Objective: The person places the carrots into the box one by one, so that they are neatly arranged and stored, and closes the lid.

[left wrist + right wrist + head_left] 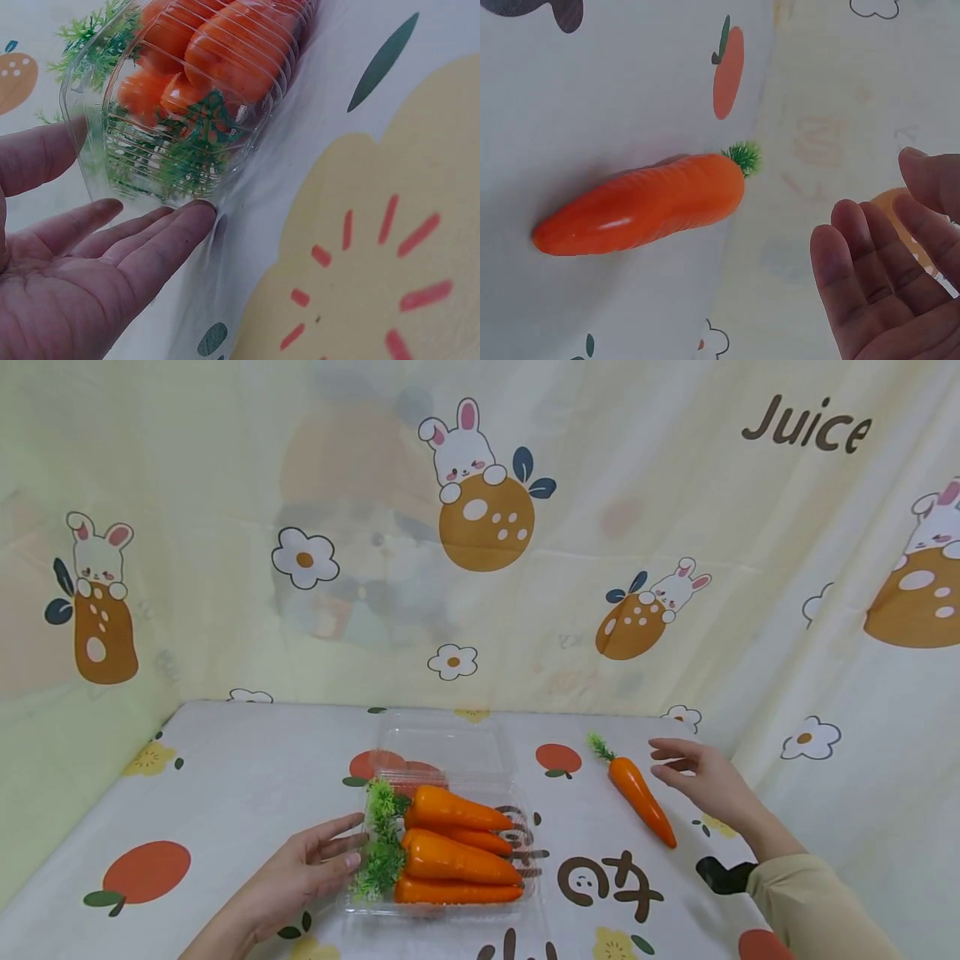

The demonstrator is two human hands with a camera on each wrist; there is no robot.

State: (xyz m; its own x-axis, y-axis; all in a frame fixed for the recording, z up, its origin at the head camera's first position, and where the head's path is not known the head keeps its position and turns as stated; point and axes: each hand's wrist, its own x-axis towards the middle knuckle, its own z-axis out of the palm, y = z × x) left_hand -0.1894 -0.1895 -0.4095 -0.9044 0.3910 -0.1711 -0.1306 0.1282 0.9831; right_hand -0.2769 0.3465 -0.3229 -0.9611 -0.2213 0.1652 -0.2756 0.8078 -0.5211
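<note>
A clear plastic clamshell box (531, 893) stands in the middle of the table with several orange toy carrots (457, 856) inside, their green leafy tops at its left end. My left hand (315, 860) is at that end, fingers nearly straight; in the left wrist view the fingertips (196, 211) touch the box's lower edge. One more carrot (643, 800) lies by itself on the cloth to the right, leaves pointing away from me. My right hand (708, 777) hovers just right of this carrot, fingers relaxed and holding nothing, apart from it in the right wrist view.
The box's transparent lid (442, 739) is folded back behind it. A printed tablecloth (247, 777) covers the table, and patterned curtains (360, 635) hang close behind and at both sides. A black object (723, 875) shows by the right sleeve (813, 902).
</note>
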